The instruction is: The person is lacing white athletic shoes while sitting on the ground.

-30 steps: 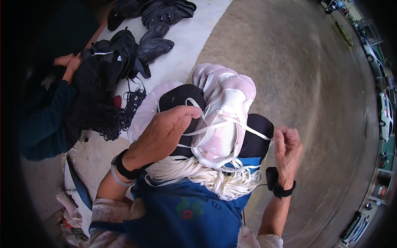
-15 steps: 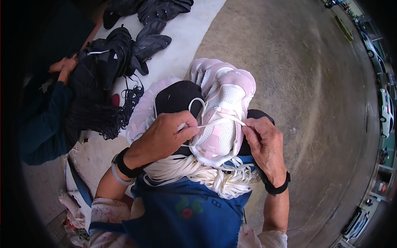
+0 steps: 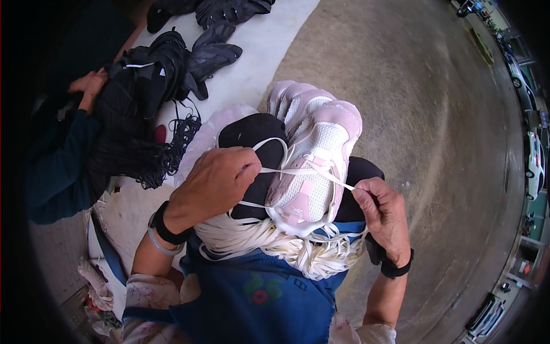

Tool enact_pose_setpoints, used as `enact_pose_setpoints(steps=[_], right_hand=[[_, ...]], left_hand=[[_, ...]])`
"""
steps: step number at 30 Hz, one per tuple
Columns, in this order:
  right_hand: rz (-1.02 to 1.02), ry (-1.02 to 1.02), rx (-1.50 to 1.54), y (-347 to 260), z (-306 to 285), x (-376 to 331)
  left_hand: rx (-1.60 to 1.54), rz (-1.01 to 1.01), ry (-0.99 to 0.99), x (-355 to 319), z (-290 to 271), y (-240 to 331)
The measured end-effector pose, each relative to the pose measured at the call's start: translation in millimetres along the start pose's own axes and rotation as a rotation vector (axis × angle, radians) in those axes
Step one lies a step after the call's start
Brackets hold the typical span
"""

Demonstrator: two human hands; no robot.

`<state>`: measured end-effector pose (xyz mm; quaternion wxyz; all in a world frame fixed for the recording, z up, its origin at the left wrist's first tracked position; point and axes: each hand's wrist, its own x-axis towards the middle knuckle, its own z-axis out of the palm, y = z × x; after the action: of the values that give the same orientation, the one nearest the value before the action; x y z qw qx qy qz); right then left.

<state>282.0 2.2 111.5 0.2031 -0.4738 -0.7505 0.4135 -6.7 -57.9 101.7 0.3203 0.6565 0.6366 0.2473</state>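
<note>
A pink and white shoe upper (image 3: pixel 321 166) rests across my lap, with several more pink uppers (image 3: pixel 295 97) stacked beyond it. My left hand (image 3: pixel 220 178) pinches one end of a white shoelace (image 3: pixel 298 171) to the left of the shoe. On the other side my right hand (image 3: pixel 381 212) pinches the lace's right part. Between both hands the lace runs nearly taut across the shoe's throat and crosses over itself there. A loop of it curves above my left hand. A bundle of loose cream laces (image 3: pixel 275 243) lies over my blue apron (image 3: pixel 258 298).
At the left, another person's hands (image 3: pixel 90 85) rest by a pile of black shoe uppers (image 3: pixel 149 74) and dark laces (image 3: pixel 137 160). More black shoes (image 3: pixel 235 11) lie on a white sheet (image 3: pixel 258 49). Concrete floor (image 3: pixel 447 143) stretches right toward parked vehicles (image 3: pixel 535 160).
My hands have moved apart, the left one leftward and the right one rightward and slightly down. The lace between them is drawn tighter across the shoe.
</note>
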Motion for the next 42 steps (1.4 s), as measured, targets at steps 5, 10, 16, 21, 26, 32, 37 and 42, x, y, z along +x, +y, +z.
enact_pose_setpoints(steps=[5,10,16,21,26,32,37,42], right_hand=[[0.097,0.019,-0.047,22,-13,0],[0.134,0.327,-0.113,17,-11,-6],[-0.019,-0.004,0.044,11,-20,-34],[-0.02,-0.176,-0.066,8,-8,-53],[-0.161,-0.216,-0.217,-7,18,-60],[-0.282,-0.233,-0.512,6,42,-68],[-0.184,0.08,-0.094,-12,14,-55],[-0.149,0.231,-0.337,-1,-2,-37]], left_hand=[[-0.001,0.1,0.193,0,-3,-6],[-0.335,-0.117,0.272,-12,-4,9],[-0.869,-0.093,-0.03,-25,-10,6],[-0.834,-0.372,-0.069,-21,-20,32],[-0.693,-0.303,-0.221,-27,-9,10],[-0.77,-0.368,-0.315,-21,-7,10],[-0.94,-0.309,-0.264,-22,10,5],[-0.799,-0.348,-0.318,-21,3,11]])
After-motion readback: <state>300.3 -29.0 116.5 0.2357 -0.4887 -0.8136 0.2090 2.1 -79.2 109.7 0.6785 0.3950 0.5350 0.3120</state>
